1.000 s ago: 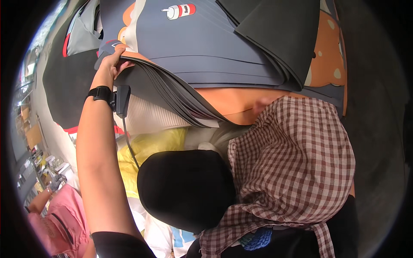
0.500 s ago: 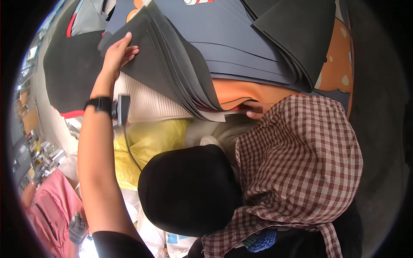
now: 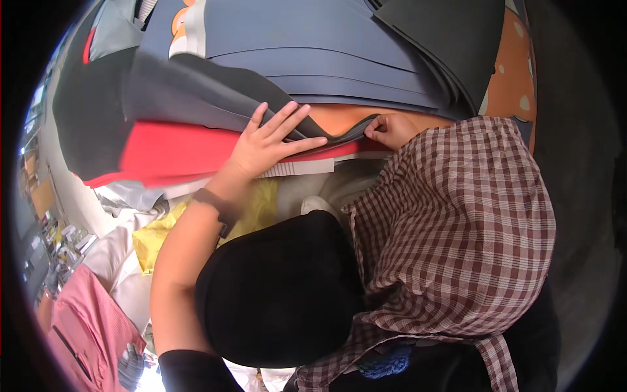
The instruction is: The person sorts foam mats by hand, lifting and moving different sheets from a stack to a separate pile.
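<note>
**A:** Left hand (image 3: 271, 145) is flat out, fingers spread wide, palm pressed down on the dark grey sheet (image 3: 196, 91). Nothing is gripped there, it is an open hand lying on the material.

**B:** And the arm behind it?

**A:** Bare forearm runs up from the lower left, bent at the elbow, with a black wristband (image 3: 219, 206) just below the hand. The wrist is cocked back so the palm sits level on the sheet.

**B:** Where is that grey sheet lying?

**A:** It is peeled over and folded leftward, resting on a red sheet (image 3: 163, 157), whose edge shows directly beneath the hand. A ribbed white strip (image 3: 297, 168) peeks out just under the fingers.

**B:** The right hand?

**A:** Right hand (image 3: 392, 129) sits to the right of the left one, at the thin curled edge of the same grey sheet. Fingers are curled in and pinching that edge; most of the hand is hidden by the checked sleeve (image 3: 457, 228).

**B:** Above the grey sheet?

**A:** A stack of blue-grey sheets (image 3: 326, 52), fanned, with an orange layer (image 3: 339, 117) showing between them and the pinched edge. Black sheets (image 3: 457, 39) lie at the top right.

**B:** Below the hands?

**A:** Yellow fabric (image 3: 153, 238) beside the forearm, and a black rounded shape (image 3: 281, 287) close to the camera.
</note>
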`<state>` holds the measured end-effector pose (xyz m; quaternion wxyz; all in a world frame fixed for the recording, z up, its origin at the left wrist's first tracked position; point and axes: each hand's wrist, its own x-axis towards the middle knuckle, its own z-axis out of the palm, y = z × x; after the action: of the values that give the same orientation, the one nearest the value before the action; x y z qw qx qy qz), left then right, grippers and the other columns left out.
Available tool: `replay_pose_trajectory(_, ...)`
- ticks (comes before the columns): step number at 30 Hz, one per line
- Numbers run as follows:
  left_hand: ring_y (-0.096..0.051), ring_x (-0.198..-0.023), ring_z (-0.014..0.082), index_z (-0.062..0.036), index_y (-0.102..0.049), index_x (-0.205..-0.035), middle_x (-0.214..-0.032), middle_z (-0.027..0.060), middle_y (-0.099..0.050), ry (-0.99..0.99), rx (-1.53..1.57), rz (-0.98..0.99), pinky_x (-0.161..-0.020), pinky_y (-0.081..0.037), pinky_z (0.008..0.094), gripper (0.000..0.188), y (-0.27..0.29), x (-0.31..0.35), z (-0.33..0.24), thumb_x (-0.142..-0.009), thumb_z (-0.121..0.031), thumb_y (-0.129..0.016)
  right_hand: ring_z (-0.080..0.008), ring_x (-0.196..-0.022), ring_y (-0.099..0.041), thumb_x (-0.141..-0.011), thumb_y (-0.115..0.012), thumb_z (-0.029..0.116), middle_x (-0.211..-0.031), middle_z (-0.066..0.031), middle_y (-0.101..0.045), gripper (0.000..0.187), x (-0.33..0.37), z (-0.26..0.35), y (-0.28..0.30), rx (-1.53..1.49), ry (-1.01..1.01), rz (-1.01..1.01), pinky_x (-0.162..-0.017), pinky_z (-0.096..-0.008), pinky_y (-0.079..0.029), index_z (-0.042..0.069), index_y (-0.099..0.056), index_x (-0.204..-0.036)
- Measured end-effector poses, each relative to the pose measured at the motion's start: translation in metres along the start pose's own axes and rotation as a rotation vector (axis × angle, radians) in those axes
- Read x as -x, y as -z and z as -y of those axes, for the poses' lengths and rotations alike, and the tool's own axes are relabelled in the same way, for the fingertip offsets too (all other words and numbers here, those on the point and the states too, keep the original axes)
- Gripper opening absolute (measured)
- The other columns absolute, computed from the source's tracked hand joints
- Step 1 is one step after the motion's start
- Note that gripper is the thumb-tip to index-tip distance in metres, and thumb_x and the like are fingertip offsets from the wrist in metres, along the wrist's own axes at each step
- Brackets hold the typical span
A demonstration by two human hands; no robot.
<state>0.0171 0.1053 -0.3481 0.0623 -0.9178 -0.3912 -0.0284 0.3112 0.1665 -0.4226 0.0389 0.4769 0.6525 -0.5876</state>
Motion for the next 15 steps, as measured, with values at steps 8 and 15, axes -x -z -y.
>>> replay_pose_trajectory(8, -0.020, -0.133, 0.0088, -0.0293, -0.039, -0.132, -0.142, -0.0108, -0.027, -0.203, -0.509, 0.026, -0.108, -0.003, 0.0480, 0.047, -0.037, 0.044, -0.017, -0.085, -0.032, -0.038, -0.0112, -0.071, -0.063, -0.079, -0.066, 0.017, -0.078, -0.0070, -0.067, 0.017, -0.005, -0.001, -0.003, -0.198, -0.030, 0.045, -0.066, -0.0240, -0.049, 0.003, -0.067, -0.089)
replay_pose_trajectory(15, -0.039, -0.122, 0.0075, -0.0231, -0.063, -0.093, -0.133, -0.0094, -0.043, -0.066, 0.034, 0.121, -0.101, -0.027, 0.0397, 0.015, -0.017, 0.022, -0.006, -0.080, -0.024, -0.054, -0.0111, -0.072, -0.061, -0.080, -0.066, 0.011, -0.077, -0.0077, -0.065, 0.015, -0.004, -0.004, -0.005, -0.201, -0.053, 0.073, -0.066, -0.0235, -0.049, -0.003, -0.064, -0.086)
